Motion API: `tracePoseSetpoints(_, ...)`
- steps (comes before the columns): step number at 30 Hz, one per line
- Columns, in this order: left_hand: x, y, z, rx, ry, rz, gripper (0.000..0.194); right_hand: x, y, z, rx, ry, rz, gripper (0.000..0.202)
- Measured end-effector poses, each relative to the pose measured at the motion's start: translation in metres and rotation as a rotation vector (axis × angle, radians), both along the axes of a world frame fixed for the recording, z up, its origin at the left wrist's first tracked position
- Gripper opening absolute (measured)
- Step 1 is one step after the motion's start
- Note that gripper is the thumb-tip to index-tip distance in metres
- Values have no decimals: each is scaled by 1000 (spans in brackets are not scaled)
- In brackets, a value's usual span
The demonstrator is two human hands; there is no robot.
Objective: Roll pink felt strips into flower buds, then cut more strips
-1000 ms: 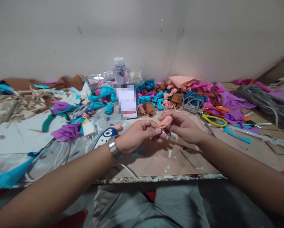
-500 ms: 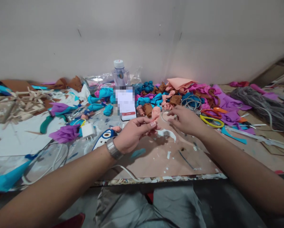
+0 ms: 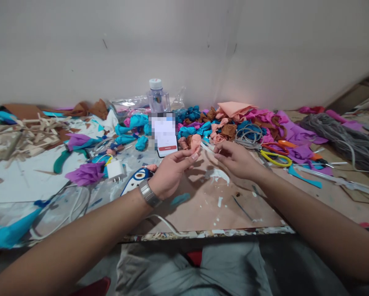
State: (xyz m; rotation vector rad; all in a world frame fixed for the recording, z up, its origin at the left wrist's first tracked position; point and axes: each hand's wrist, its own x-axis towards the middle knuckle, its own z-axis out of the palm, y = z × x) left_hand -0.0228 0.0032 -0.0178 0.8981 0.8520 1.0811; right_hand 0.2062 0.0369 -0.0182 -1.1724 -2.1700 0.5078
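My left hand (image 3: 172, 172), with a metal watch at the wrist, pinches a small piece of peach crepe paper (image 3: 196, 142) above the middle of the table. Close by on the right, my right hand (image 3: 235, 160) holds a thin white strip (image 3: 207, 148) between thumb and fingers. The far end of the strip reaches to the peach paper. Just beyond my hands lies a heap of crumpled paper pieces (image 3: 203, 129) in blue, brown, peach and pink.
A phone (image 3: 165, 135) stands before a clear bottle (image 3: 156, 96). Yellow-handled scissors (image 3: 275, 158) and grey cord (image 3: 341, 139) are at the right. Green-handled pliers (image 3: 61, 161), a white plug (image 3: 114, 169) and wood sticks (image 3: 26, 133) lie left.
My right hand has come down slightly and now holds the white strip against the peach paper. The thin ring-like loop beside it no longer shows. My left hand has shifted slightly left.
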Motion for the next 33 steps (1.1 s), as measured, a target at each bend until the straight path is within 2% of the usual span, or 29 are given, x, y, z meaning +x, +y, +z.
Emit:
tracePoseSetpoints(2, 1, -1, 3, 10, -46, 1, 26, -5, -4, -2, 21, 129, 96, 10)
tracePoseSetpoints(6, 1, -2, 7, 61, -117, -4, 22, -10, -9, -8, 68, 145, 239, 6)
tracePoseSetpoints(11, -1, -4, 8, 77, -154, -21, 24, -13, -15, -15, 78, 200, 283, 5)
tracePoseSetpoints(13, -1, -5, 9, 91, -186, -46, 24, -13, -16, -15, 50, 304, 258, 23)
tracePoseSetpoints(17, -3, -8, 11, 92, -225, -116, 26, -13, -18, -15, -159, 394, 312, 100)
tracePoseSetpoints(19, -4, -10, 12, 81, -237, -141, 26, -14, -19, -16, -222, 387, 362, 119)
tracePoseSetpoints(22, -5, -10, 14, 73, -237, -173, 28, -17, -20, -15, -218, 422, 338, 107)
tracePoseSetpoints(25, -5, -10, 16, 68, -219, -142, 31, -19, -22, -14, -199, 471, 276, 94)
tracePoseSetpoints(28, -5, -8, 16, 90, -190, -115, 32, -19, -23, -13, -185, 538, 230, 94)
tracePoseSetpoints(33, -4, -4, 12, 101, -137, -97, 26, -20, -21, -15, -104, 617, 241, 92)
